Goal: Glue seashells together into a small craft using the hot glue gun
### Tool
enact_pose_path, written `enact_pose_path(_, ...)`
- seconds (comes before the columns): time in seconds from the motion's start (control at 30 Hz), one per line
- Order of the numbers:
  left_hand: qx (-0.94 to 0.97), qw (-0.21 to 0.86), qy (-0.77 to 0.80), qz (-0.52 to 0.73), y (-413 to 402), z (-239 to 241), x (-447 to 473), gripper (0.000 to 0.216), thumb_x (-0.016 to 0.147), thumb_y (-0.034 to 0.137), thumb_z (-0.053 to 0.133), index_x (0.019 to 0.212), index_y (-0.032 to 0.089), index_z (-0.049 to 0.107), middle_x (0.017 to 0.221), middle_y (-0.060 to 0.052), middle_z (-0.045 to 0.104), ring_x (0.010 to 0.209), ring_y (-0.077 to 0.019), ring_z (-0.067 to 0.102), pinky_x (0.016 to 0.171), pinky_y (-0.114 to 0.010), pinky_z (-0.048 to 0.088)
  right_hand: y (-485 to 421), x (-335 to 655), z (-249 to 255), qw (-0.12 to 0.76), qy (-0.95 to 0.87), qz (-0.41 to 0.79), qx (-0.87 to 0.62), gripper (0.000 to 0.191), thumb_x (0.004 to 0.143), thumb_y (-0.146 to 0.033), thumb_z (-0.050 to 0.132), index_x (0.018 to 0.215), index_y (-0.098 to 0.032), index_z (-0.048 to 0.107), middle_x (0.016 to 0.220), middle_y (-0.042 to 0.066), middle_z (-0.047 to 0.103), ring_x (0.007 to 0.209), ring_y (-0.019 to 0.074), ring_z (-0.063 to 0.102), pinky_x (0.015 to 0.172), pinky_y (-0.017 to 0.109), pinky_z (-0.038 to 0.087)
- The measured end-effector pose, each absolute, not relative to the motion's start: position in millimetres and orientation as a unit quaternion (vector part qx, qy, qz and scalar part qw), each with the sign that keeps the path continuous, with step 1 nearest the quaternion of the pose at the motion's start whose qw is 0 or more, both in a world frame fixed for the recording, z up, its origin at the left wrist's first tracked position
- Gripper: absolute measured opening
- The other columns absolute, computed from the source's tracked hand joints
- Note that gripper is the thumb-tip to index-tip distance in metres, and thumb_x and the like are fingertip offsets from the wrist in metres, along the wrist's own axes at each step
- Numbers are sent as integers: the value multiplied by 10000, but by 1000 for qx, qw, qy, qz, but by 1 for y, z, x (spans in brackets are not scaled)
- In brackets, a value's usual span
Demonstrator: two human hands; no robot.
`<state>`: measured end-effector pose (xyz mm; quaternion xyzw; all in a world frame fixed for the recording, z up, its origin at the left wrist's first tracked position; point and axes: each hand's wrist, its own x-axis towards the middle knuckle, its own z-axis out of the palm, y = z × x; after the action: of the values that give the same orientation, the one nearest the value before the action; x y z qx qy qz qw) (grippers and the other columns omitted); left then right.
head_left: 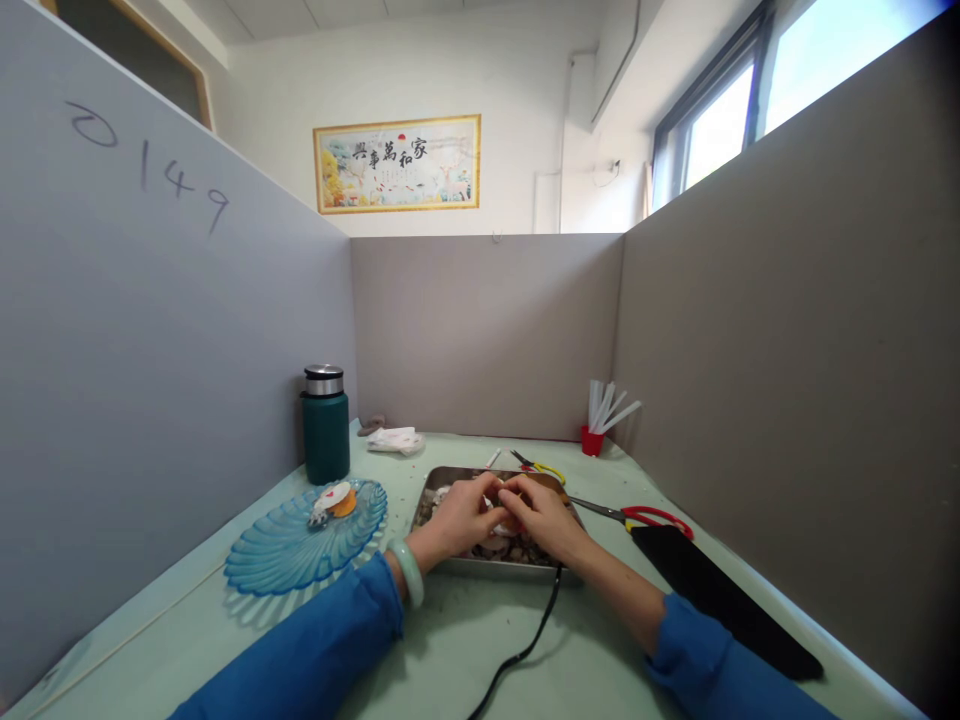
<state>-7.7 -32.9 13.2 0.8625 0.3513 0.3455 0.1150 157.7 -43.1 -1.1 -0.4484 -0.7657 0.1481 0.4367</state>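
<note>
My left hand [466, 517] and my right hand [541, 517] meet above a shallow metal tray [480, 568]. Their fingertips are pinched close together, and whatever lies between them is mostly hidden by the fingers. Small mottled pieces that look like shells or pebbles [496, 545] fill the tray beneath. A pale green bangle [407, 572] circles my left wrist. To the left, a blue scalloped glass plate [274, 550] bears a small white and orange item [337, 498].
Red-handled scissors [651, 517] and a long black object [727, 600] lie right of the tray. Yellow-handled pliers [551, 471] lie behind it. A red cup [592, 441] holds translucent sticks. A green bottle [326, 437] stands left; a black cord [519, 655] runs in front. Grey partitions enclose the table.
</note>
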Motion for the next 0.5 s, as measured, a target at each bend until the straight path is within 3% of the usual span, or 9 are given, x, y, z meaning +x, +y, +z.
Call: enact_pose_path(0.5, 870, 100, 341, 340, -31, 11, -8, 129, 791, 262, 525, 867, 167, 568, 744, 7, 622, 601, -97, 515, 545, -182, 325, -41, 158, -3, 429, -767, 139, -456, 291, 852, -404, 440, 903, -183, 623, 840, 31, 662, 761, 163, 592, 648, 248, 415)
